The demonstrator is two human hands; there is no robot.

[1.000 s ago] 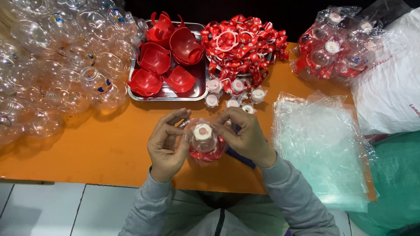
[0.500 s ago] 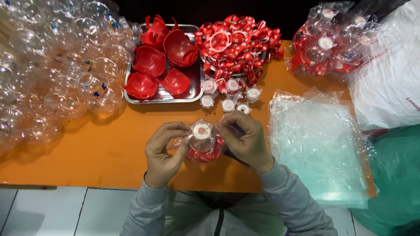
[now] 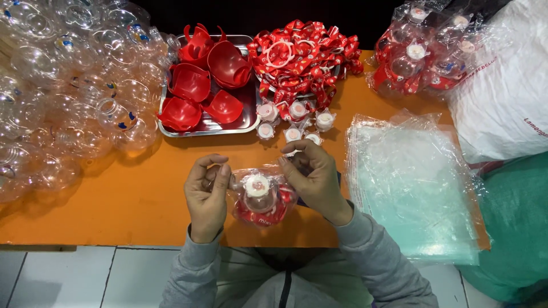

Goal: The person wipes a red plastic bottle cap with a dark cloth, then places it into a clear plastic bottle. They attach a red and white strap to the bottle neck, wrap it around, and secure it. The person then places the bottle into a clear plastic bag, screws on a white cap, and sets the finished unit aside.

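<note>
bagged toy [image 3: 260, 197] sits low over the orange counter [image 3: 131, 199], left hand [image 3: 208, 197] and right hand [image 3: 313, 179] each pinching the clear wrap at a side, probably keeping it taut and centred.

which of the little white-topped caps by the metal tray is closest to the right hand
The small white-topped cap at the cluster's near right corner, just above the right hand; the other caps lie farther back, toward the metal tray.

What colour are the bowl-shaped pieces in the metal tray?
Red. The bowl-shaped pieces in the metal tray show best in the head view.
</note>
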